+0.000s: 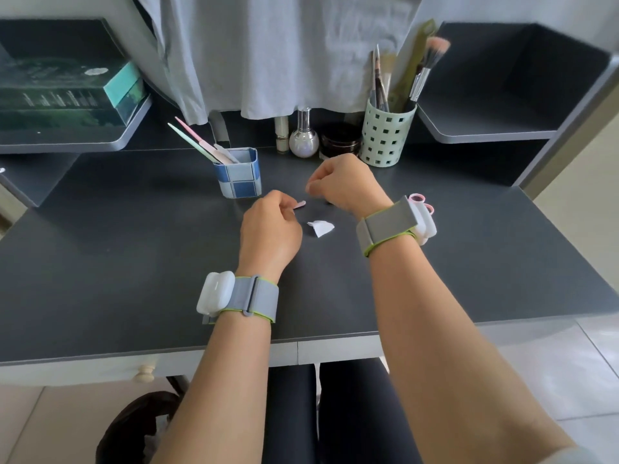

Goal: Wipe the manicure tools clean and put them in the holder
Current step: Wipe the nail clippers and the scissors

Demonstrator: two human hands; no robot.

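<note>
Left hand (269, 226) pinches a small pink tool (300, 204) — only its tip shows. Right hand (345, 184) is curled, its contents hidden. White wipe (321, 228) lies on the desk (134, 262) between them; blue checked holder (239, 175) — already holding files (201, 142) — stands just beyond.

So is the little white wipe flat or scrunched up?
Scrunched up. The white wipe lies crumpled in folds on the desk, with neither hand touching it.
</note>
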